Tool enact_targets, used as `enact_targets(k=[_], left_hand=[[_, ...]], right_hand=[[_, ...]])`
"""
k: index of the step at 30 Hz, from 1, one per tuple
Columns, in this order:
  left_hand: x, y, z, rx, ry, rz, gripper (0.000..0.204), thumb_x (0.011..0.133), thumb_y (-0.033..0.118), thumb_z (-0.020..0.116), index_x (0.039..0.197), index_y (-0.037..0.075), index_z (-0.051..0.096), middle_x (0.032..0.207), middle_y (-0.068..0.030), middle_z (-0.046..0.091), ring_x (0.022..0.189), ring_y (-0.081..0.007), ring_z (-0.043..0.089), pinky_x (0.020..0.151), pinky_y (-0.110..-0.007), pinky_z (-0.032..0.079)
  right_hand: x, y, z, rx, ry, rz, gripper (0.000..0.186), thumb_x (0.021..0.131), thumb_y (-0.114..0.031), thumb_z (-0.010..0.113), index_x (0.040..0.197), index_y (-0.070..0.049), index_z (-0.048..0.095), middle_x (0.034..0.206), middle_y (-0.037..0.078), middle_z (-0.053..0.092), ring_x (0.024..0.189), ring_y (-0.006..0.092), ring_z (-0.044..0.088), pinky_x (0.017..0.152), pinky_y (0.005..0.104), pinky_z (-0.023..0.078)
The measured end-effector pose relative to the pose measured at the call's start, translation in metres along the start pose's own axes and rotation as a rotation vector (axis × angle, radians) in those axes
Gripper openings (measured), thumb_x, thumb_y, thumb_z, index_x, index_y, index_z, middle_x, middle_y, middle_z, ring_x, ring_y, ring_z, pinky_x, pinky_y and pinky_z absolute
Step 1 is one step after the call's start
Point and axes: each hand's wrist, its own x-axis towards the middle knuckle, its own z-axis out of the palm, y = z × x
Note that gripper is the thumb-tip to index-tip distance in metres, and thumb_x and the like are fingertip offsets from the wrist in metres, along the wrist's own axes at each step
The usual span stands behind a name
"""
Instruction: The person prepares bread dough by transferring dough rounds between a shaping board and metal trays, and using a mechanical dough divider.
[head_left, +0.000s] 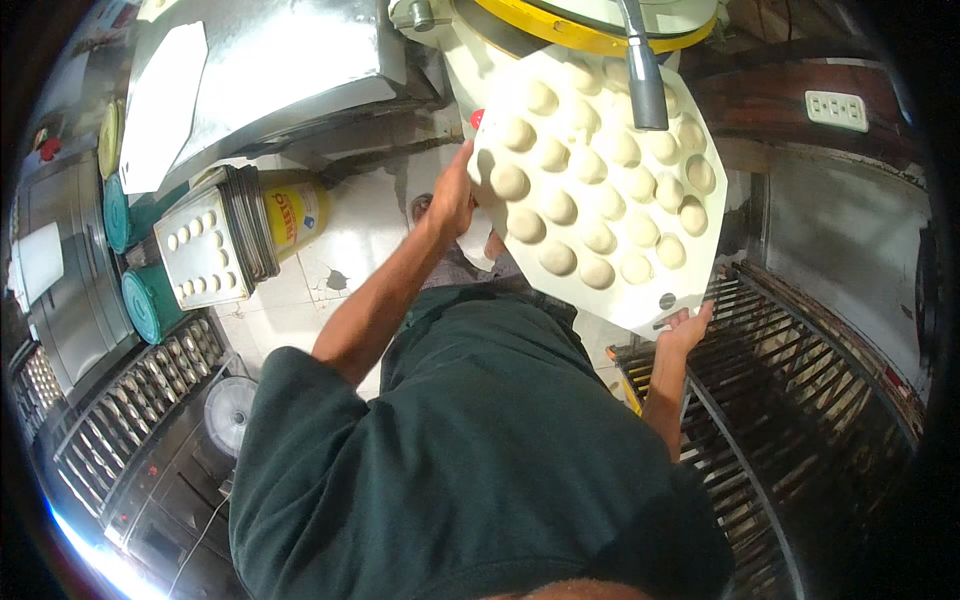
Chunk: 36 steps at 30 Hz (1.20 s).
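I hold a white, many-sided plate (640, 303) covered with several round dough balls (558, 206), tilted in front of me. My left hand (455, 195) is closed on its left edge, with most fingers hidden behind the rim. At the lower right corner, beside two slots, my right hand (685, 328) grips the plate. The far end of the plate lies at a cream machine with a yellow ring (600, 35). A lever with a dark grip (649, 95) hangs down over part of the dough.
A metal table (270, 60) with a white plate (165, 110) on it stands at far left. Below are stacked trays with small dough pieces (205, 255), a yellow bucket (300, 212) and teal bins (152, 303). Dark metal racks (760, 370) stand close on my right.
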Motion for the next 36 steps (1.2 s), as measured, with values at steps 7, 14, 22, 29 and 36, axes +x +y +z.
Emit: enact_targets(k=[7,14,22,29,36], left_hand=[[-0.088,-0.031,-0.074,-0.237,0.07,0.033,0.061,0.106,0.046,0.042,0.148,0.001,0.042,0.145,-0.0145,0.053,0.13,-0.0271,0.054,0.108,-0.043,0.043],[-0.171,-0.005,-0.165,-0.462,0.253,0.282,0.056,0.105,0.042,0.048,0.142,0.0,0.048,0.141,-0.013,0.057,0.128,-0.0245,0.055,0.111,-0.041,0.041],[-0.203,0.142,-0.332,-0.587,-0.078,0.841,0.066,0.107,0.05,0.035,0.147,-0.002,0.04,0.149,-0.0165,0.049,0.135,-0.0287,0.049,0.117,-0.044,0.035],[-0.123,0.176,-0.424,-0.36,0.331,0.609,0.049,0.108,0.036,0.044,0.143,0.002,0.042,0.141,-0.0117,0.056,0.125,-0.0254,0.058,0.107,-0.044,0.048],[-0.118,0.161,-0.376,-0.58,0.321,0.697,0.029,0.105,0.028,0.052,0.121,0.004,0.053,0.112,-0.0109,0.067,0.096,-0.0204,0.068,0.083,-0.04,0.057]], right_hand=[[0.013,0.042,0.0,-0.086,-0.006,-0.073,0.052,0.099,-0.057,0.052,0.117,-0.01,0.064,0.084,-0.001,0.062,0.067,0.0089,0.051,0.052,0.027,0.03],[-0.069,0.054,0.068,-0.104,-0.396,-0.104,0.065,0.101,-0.05,0.05,0.146,-0.004,0.045,0.144,0.014,0.053,0.134,0.0317,0.049,0.113,0.0427,0.037],[-0.273,0.115,0.232,-0.166,-0.766,-0.04,0.057,0.099,-0.049,0.056,0.138,-0.008,0.054,0.12,0.008,0.064,0.106,0.0223,0.061,0.083,0.0372,0.048],[-0.391,0.196,0.383,-0.102,-1.167,0.134,0.025,0.107,-0.029,0.039,0.107,-0.007,0.052,0.084,0.005,0.056,0.06,0.0148,0.044,0.06,0.0344,0.046],[-0.472,0.177,0.378,-1.174,-1.836,-0.722,0.028,0.1,-0.022,0.057,0.098,0.004,0.069,0.082,0.012,0.072,0.066,0.0203,0.068,0.063,0.0351,0.054]])
